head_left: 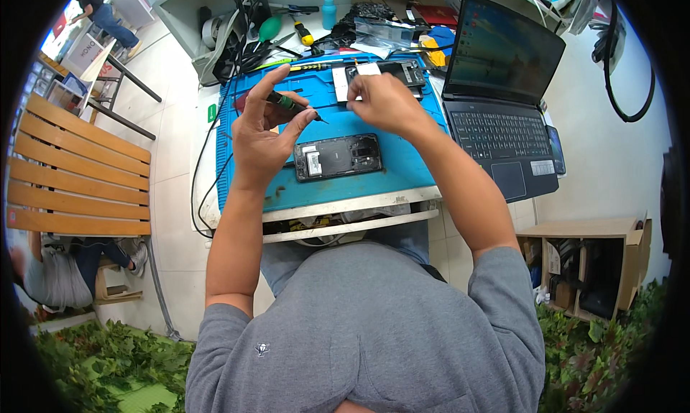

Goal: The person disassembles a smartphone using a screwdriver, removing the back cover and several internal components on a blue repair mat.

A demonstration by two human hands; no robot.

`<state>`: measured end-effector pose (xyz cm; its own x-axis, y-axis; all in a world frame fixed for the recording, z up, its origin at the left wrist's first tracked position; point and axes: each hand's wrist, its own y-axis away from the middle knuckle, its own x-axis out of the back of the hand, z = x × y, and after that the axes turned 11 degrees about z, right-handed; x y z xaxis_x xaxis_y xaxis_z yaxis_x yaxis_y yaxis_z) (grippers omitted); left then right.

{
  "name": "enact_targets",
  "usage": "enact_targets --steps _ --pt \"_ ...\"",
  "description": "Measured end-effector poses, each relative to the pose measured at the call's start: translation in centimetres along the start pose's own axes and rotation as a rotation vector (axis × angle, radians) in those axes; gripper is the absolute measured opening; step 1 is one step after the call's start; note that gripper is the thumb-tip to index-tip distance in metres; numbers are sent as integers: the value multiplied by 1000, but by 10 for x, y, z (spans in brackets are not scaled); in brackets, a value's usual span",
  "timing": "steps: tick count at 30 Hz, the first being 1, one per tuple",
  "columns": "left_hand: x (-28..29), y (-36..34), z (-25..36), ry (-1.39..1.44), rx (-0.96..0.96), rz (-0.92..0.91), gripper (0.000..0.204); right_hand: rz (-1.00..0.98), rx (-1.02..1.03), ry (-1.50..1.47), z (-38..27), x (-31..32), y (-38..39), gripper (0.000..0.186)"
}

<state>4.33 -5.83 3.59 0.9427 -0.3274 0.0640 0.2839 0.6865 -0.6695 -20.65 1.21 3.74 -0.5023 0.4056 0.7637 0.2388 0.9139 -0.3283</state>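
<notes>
My left hand (pixel 269 132) holds a small black and green screwdriver (pixel 282 101) between thumb and fingers, its thin tip pointing down to the right. Below it a dark phone (pixel 336 156) with a white label lies on a blue repair mat (pixel 280 194). My right hand (pixel 377 104) is curled at a white flat piece (pixel 340 82) beside a second dark phone body (pixel 402 76) at the back of the mat; what its fingertips hold is hidden.
A laptop (pixel 503 104) stands open at the right. Cables, a green blower (pixel 270 28), a blue bottle (pixel 329 10) and clutter fill the bench's back. A slatted wooden bench (pixel 79 170) and two other people (pixel 108 21) are at the left; a low shelf (pixel 575 230) is at the lower right.
</notes>
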Motion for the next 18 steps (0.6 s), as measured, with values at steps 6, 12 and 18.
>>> enact_targets --steps 6,12,18 --pt "1 5 -2 -47 33 -52 80 -57 -26 172 4 2 -35 30" --pt "1 13 1 -8 87 -91 84 -31 48 65 -15 23 7 33" --pt "-16 19 1 91 364 -152 93 -198 135 -14 -10 33 67 25"
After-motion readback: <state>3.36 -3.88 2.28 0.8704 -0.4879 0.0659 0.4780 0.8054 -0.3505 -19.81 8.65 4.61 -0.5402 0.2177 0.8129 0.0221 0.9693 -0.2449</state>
